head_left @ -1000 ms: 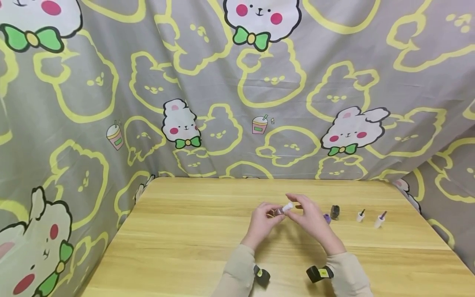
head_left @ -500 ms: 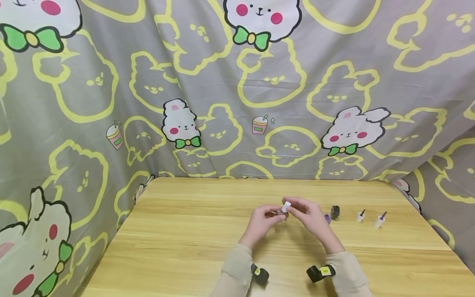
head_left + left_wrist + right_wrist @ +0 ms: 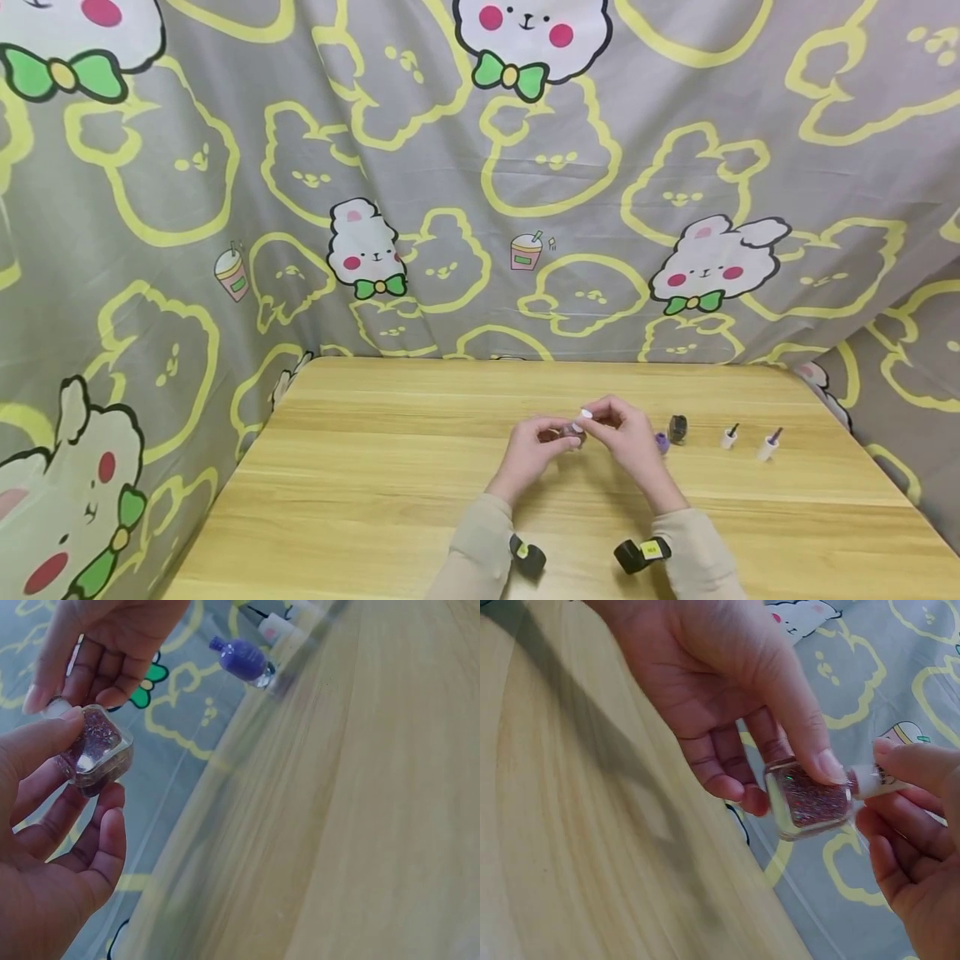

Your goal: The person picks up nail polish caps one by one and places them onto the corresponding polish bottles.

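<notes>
My left hand (image 3: 527, 454) grips a small square glass bottle of glittery reddish nail polish (image 3: 814, 799), thumb on one face. At the bottle's neck, my right hand (image 3: 628, 435) pinches the white cap (image 3: 868, 781) between thumb and fingers. In the right wrist view the cap lines up with the neck; whether it is screwed tight I cannot tell. Both hands are raised over the table. The left wrist view shows the bottle's base (image 3: 97, 776) turned towards the camera, with the cap mostly hidden by fingers.
Right of my hands, on the wooden table (image 3: 375, 475), stand a purple polish bottle (image 3: 244, 660) and a dark bottle (image 3: 678, 429). Farther right are two white caps, one with a dark brush (image 3: 729, 437), one with a purple brush (image 3: 768, 446). A patterned curtain (image 3: 450, 167) hangs behind.
The bottle and cap have changed tilt between my hands, and the right fingers have shifted around the cap. Both hands stay in nearly the same spot; the other bottles and caps have not moved.
</notes>
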`<state>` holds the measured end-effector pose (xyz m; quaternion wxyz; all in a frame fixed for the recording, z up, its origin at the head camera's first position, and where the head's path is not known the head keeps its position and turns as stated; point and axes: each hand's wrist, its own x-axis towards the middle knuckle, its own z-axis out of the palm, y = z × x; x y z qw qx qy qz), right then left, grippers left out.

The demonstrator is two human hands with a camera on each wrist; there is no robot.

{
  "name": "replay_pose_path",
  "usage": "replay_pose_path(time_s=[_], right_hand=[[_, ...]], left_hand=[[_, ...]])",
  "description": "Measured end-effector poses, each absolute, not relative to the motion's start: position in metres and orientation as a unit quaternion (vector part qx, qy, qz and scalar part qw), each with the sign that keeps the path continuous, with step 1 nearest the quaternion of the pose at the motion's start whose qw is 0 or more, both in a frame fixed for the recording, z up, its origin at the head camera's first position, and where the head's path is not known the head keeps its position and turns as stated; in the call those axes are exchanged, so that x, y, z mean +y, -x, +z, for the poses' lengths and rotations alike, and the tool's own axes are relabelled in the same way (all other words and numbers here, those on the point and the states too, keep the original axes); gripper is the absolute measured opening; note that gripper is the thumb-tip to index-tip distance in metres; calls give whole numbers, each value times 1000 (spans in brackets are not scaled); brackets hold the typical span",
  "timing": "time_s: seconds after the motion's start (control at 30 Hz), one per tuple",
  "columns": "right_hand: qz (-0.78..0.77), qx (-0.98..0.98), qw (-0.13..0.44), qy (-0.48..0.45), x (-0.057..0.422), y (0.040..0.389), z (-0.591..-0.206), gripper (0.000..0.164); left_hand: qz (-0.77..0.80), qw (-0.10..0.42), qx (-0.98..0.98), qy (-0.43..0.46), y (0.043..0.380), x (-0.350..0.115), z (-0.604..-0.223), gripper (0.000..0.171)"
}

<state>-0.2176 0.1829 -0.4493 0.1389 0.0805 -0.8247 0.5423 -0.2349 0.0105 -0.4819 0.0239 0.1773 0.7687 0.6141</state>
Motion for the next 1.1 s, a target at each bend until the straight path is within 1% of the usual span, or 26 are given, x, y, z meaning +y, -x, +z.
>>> replay_pose_path(time_s=[0.07,0.17,0.43,0.6,0.67,0.9,1.03,1.1], right_hand=[[545,-821,152,-70,181,218,-450,16],[552,-816,163,-57,179,218,-452,19],[553,-819,150,-42,175,220,-454,24],[549,-822,136,-57,177,224,-457,42],[559,-815,135,-74,179,224,-457,44],[582,-788,112,-166,185,221,-455,40],[581,-788,98,-180,187,220,-456,35],[575,-792,99,-177,187,220,-456,32]], left_hand=[[612,21,770,-179,234,11,-482,25],[612,18,770,-180,234,12,-483,26],[607,18,776,-171,236,11,-485,26],[605,21,779,-163,236,10,-484,27],[608,24,778,-160,236,9,-483,28],[611,36,775,-155,237,7,-482,31],[611,42,775,-154,237,7,-482,31],[612,42,774,-157,237,7,-481,30]])
